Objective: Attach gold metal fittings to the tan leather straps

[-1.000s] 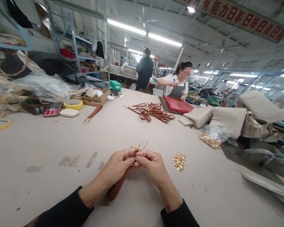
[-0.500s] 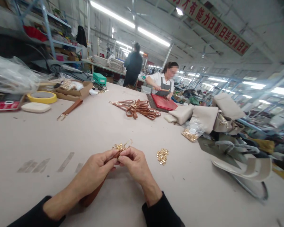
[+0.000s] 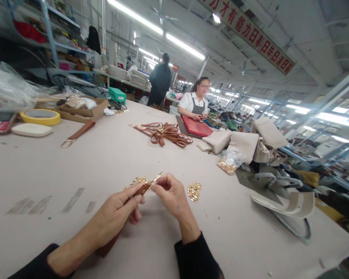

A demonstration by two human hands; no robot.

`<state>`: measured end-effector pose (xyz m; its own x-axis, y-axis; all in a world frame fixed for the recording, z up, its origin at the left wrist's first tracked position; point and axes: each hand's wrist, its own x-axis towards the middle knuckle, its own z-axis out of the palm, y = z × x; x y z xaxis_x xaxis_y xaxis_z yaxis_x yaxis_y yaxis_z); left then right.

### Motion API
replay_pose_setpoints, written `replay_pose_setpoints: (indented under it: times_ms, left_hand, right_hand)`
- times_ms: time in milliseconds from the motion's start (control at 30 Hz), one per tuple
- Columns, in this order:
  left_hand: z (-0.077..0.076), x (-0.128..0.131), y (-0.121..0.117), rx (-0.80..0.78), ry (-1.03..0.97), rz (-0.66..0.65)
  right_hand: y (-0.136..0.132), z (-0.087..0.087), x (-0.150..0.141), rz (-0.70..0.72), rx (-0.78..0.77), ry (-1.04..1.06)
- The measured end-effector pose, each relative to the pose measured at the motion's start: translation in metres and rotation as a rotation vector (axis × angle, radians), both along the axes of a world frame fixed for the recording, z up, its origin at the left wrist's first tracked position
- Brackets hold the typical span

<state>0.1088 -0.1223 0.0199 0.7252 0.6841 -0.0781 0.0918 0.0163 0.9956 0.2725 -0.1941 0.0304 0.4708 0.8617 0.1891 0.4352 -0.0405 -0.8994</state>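
My left hand point(image 3: 122, 209) is closed round a brown leather strap point(image 3: 109, 246), whose far end points up and away between thumb and fingers. A gold metal clasp point(image 3: 156, 178) sticks out from that end. My right hand point(image 3: 174, 195) is just right of the clasp, thumb and fingertips curled together; what they pinch, if anything, is hidden. Behind the strap end lies a pile of small gold fittings point(image 3: 139, 179), partly covered by my left hand. A second pile of gold pieces point(image 3: 194, 191) rests on the table to the right of my right hand.
Brown straps with gold hooks point(image 3: 165, 133) lie in a bundle farther back. One short strap point(image 3: 78, 133), yellow tape point(image 3: 40, 117) and a cardboard box point(image 3: 84, 112) are at left. Beige bags point(image 3: 242, 145) and a bag of gold pieces point(image 3: 228, 164) crowd the right. A co-worker point(image 3: 196, 102) stands across the table.
My right hand has drawn slightly right, off the strap end. The strap and clasp have turned in my left hand, whose lower fingers now show. The co-worker's raised arm has come down.
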Motion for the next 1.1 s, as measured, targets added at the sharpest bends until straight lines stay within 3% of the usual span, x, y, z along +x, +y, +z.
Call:
replay_pose_setpoints:
  times_ms: [133, 233, 567, 800, 1100]
  left_hand:
    - [0.002, -0.002, -0.001, -0.061, 0.05, -0.004]
    - [0.008, -0.005, 0.001, -0.053, 0.043, -0.009]
    - [0.012, -0.005, 0.003, -0.367, -0.1, -0.012]
    - [0.014, -0.005, 0.001, -0.389, -0.158, -0.063]
    - [0.015, -0.003, -0.002, -0.381, -0.064, -0.006]
  right_hand:
    - [-0.014, -0.002, 0.048, -0.349, -0.243, -0.45]
    - [-0.026, -0.008, 0.074, -0.427, -0.361, -0.537]
    - [-0.042, -0.009, 0.092, -0.375, -0.579, -0.657]
    - [-0.041, -0.009, 0.089, -0.36, -0.642, -0.728]
    - [-0.033, -0.011, 0.08, -0.448, -0.721, -0.799]
